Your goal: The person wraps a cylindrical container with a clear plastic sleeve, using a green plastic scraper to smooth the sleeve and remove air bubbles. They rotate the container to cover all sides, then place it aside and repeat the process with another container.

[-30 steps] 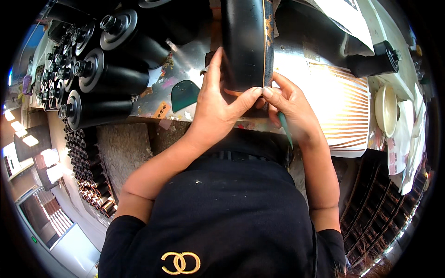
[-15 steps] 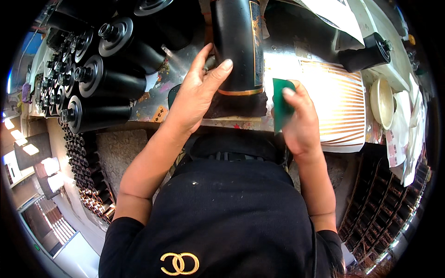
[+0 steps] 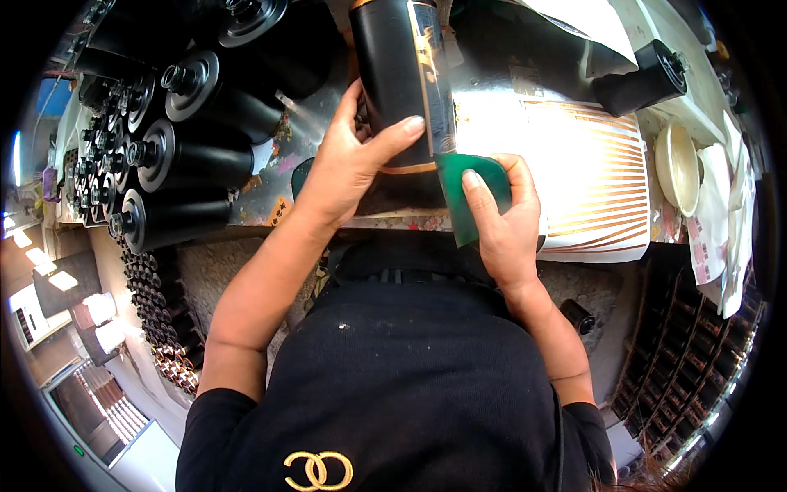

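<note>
A black cylindrical bottle [image 3: 385, 78] stands on the worktable in front of me, with a gold-edged decorative strip [image 3: 426, 66] running down its right side. My left hand [image 3: 352, 164] grips it low on its left, thumb lying across the front and fingers partly hidden behind. In my right hand [image 3: 508, 221] is a thin green scraper [image 3: 479, 184], pinched between thumb and fingers. Its upper left corner is at the bottle's lower right edge, by the strip; whether it touches is hard to tell. The bottle's top is cut off by the frame.
Black bottles with necks [image 3: 197, 156] lie stacked at left. On the right, a white sheet with gold stripes [image 3: 586, 197] covers the table, beside a pale bowl [image 3: 677, 170] and another black bottle [image 3: 643, 82]. Racks of dark pieces [image 3: 693, 361] stand below.
The bottle has turned, bringing its gold strip leftward toward the front. My right hand has moved left, carrying the green scraper to the bottle's lower edge.
</note>
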